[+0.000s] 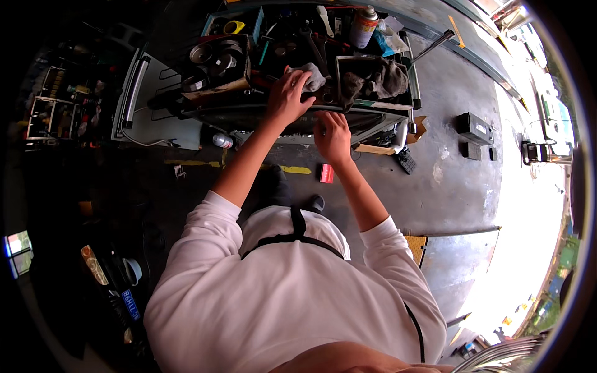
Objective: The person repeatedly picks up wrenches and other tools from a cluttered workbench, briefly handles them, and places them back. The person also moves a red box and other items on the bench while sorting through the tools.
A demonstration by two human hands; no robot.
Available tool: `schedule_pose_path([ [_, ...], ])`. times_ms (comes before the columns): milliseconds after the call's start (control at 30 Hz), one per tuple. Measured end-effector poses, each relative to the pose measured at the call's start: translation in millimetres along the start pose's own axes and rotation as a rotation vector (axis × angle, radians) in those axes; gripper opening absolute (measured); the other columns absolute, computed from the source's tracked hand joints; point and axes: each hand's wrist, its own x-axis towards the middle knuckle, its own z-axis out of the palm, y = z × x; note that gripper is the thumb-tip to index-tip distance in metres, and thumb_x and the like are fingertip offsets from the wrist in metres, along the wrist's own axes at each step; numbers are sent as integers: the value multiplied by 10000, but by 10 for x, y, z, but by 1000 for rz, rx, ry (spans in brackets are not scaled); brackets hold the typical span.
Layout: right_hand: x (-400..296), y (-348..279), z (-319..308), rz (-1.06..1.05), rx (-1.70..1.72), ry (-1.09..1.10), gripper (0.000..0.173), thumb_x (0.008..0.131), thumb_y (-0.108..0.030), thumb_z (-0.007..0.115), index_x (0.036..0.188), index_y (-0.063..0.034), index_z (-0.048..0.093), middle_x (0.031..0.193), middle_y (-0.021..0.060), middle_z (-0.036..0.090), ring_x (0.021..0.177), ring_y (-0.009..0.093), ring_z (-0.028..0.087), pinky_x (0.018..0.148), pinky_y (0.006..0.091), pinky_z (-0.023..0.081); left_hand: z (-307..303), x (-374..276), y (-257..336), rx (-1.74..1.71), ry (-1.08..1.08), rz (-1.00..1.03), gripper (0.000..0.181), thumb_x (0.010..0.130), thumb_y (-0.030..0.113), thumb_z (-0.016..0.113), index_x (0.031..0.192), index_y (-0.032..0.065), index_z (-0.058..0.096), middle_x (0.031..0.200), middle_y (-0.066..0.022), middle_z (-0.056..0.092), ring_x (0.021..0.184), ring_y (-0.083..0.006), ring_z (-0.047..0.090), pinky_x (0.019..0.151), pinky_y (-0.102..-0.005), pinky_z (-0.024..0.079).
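My left hand (pixel 288 99) is over the near side of a cluttered tool cart (pixel 261 112), its fingers on a crumpled grey cloth (pixel 313 78). Whether the fingers grip the cloth is unclear. To its right, my right hand (pixel 333 136) is at the cart's front edge with its fingers curled; what lies under them is hidden. Beyond my hands lie wrenches (pixel 308 44). A box of round metal parts (pixel 201 53) stands left of my left hand, and a box with worn work gloves (pixel 389 81) stands to the right.
A spray can (pixel 364 27) stands at the cart's back right. A metal bar (pixel 433 46) juts out at the right corner. On the floor are a red box (pixel 327 173) near my feet, a small bottle (pixel 222 141) and a black case (pixel 474 128). A grey panel (pixel 158 98) adjoins the cart's left.
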Motion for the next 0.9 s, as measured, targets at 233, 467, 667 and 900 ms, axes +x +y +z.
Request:
schedule_pose_path([
  [233, 906, 39, 113, -47, -189, -7, 168, 795, -49, 611, 958, -73, 642, 860, 102, 650, 844, 319, 618, 780, 413, 502, 220, 205, -448, -9, -34, 97, 419, 687, 45, 714, 1093, 124, 647, 1018, -49, 638, 984, -269, 611, 844, -414, 482],
  [467, 1508, 321, 653, 21, -712, -59, 171, 843, -135, 542, 932, -37, 651, 830, 109, 676, 873, 294, 661, 1076, 543, 346, -230, 105, -801, 7, 21, 89, 378, 707, -18, 672, 1050, 141, 672, 1099, -23, 601, 1084, -248, 565, 1030, -451, 378],
  [667, 1612, 491, 947, 139, -970, -151, 156, 822, -127, 560, 790, -50, 692, 796, 112, 687, 880, 275, 671, 1104, 554, 305, -475, -19, -865, -86, -121, 64, 384, 676, 12, 648, 1051, 96, 650, 1129, -77, 566, 1145, -278, 529, 1090, -468, 346],
  [900, 1669, 578, 992, 312, -908, -221, 159, 822, -119, 557, 789, -73, 705, 849, 139, 707, 914, 281, 677, 1048, 512, 345, -548, -21, -825, -285, -76, 73, 357, 692, 15, 614, 1044, 72, 636, 1083, -107, 590, 1104, -310, 549, 1022, -461, 404],
])
